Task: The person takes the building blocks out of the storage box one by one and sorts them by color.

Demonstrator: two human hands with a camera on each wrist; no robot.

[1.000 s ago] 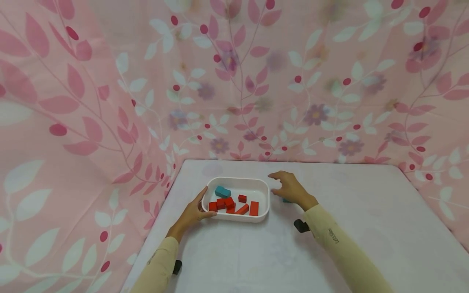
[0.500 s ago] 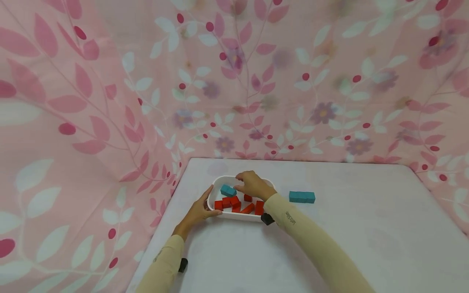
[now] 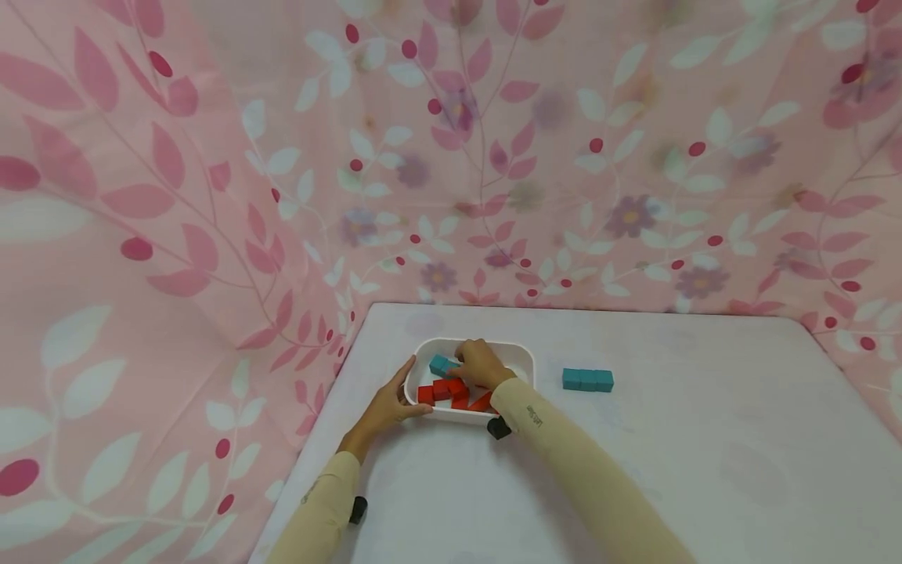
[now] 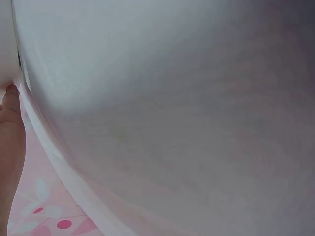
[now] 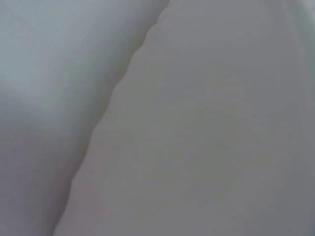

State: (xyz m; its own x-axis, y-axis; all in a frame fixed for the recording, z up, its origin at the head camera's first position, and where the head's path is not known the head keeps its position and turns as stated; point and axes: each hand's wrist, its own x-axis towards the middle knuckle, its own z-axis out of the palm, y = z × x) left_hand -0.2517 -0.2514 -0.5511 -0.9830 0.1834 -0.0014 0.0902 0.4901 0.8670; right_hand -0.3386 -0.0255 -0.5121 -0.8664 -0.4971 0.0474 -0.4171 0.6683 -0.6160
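Observation:
A white tray [image 3: 524,356] with rounded corners sits on the table. My left hand [image 3: 383,407] grips its left end, thumb on the near rim and fingers along the far left side. In the left wrist view, part of the left hand [image 4: 11,132] shows at the left edge. Inside the tray my right hand [image 3: 482,366] is lowered, its thumb and bent forefinger around the right one of two teal blocks [image 3: 450,366]. The other teal block [image 3: 438,364] adjoins it on the left. Several red blocks [image 3: 441,389] lie at the near side, some hidden by the right hand and sleeve.
Right of the tray, a row of joined teal cubes [image 3: 588,381] lies on the white-covered table [image 3: 705,439]. A pink floral curtain [image 3: 634,157] hangs behind and to the left. Pale surfaces fill most of both wrist views.
My right hand has moved left from beside the teal row into the tray, then down to the teal blocks, its fingers closing there. The left hand keeps its place on the tray.

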